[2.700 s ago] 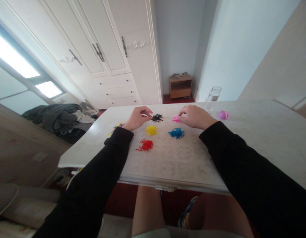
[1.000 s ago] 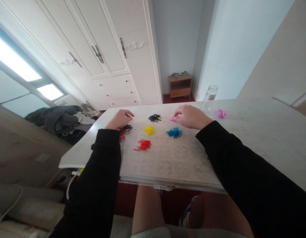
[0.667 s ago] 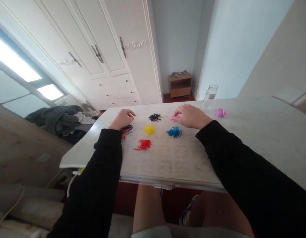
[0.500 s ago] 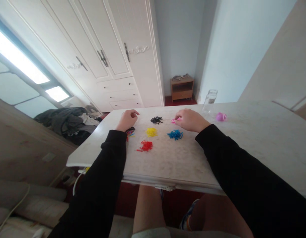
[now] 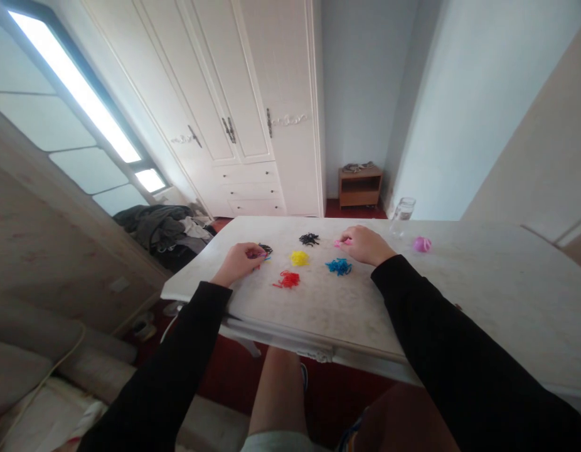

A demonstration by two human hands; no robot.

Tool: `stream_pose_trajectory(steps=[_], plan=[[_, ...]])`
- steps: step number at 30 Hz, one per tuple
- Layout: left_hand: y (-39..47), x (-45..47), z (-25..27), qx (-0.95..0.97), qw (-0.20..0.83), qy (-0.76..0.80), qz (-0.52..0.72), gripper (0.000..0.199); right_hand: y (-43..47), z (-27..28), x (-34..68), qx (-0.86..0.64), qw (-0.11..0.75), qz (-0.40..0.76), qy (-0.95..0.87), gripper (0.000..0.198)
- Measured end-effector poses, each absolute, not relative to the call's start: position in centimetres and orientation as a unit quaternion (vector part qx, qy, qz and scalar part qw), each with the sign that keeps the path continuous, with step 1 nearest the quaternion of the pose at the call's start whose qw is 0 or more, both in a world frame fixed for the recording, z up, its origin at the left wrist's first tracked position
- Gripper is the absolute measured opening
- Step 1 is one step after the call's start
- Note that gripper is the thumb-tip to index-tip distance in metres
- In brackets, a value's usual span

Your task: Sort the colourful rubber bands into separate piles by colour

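My left hand [image 5: 241,260] is at the left of the table, fingers curled and pinching among a mixed pile of small coloured rubber bands [image 5: 266,250]; a purple strand shows at the fingertips. On the right, my right hand [image 5: 367,243] has its fingers closed at a few pink rubber bands [image 5: 340,243], partly covering them. Between the hands lie sorted heaps: black rubber bands [image 5: 309,239] at the back, yellow rubber bands [image 5: 299,258] in the middle, red rubber bands [image 5: 288,280] nearest me, and blue rubber bands [image 5: 339,267] just in front of my right hand.
A clear glass jar [image 5: 403,216] stands at the table's back edge, with a pink-purple ball-like object [image 5: 421,244] to its right. The white table [image 5: 328,314] has its front edge close to my legs. Beyond it are a wardrobe [image 5: 290,75] and a small wooden cabinet [image 5: 360,196].
My left hand has come back from beyond the mixed pile and its fingers have closed at it. My right hand stays by the pink rubber bands. The camera view has shifted.
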State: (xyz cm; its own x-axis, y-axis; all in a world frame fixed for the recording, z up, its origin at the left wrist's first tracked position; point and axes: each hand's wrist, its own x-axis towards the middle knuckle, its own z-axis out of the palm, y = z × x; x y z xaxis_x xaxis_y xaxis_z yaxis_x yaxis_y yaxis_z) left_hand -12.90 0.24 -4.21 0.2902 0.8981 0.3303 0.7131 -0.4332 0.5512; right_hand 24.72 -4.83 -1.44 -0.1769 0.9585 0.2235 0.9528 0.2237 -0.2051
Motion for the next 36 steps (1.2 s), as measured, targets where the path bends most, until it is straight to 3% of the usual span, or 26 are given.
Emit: stream_pose_trajectory(steps=[7, 21, 36], plan=[[-0.4, -11.8, -3.7, 0.837, 0.078, 0.487, 0.239, 0.025, -4.6, -1.7, 24.9, -0.622, 0.155, 0.006, -0.768, 0.03], [1.1, -10.6, -4.3, 0.848, 0.074, 0.471, 0.233, 0.02, -4.9, -1.2, 24.9, -0.617, 0.169, 0.0, -0.769, 0.03], [0.9, -10.5, -3.7, 0.802, 0.211, 0.481, 0.284, 0.012, -5.1, -0.9, 24.6, -0.611, 0.176, -0.002, -0.772, 0.026]])
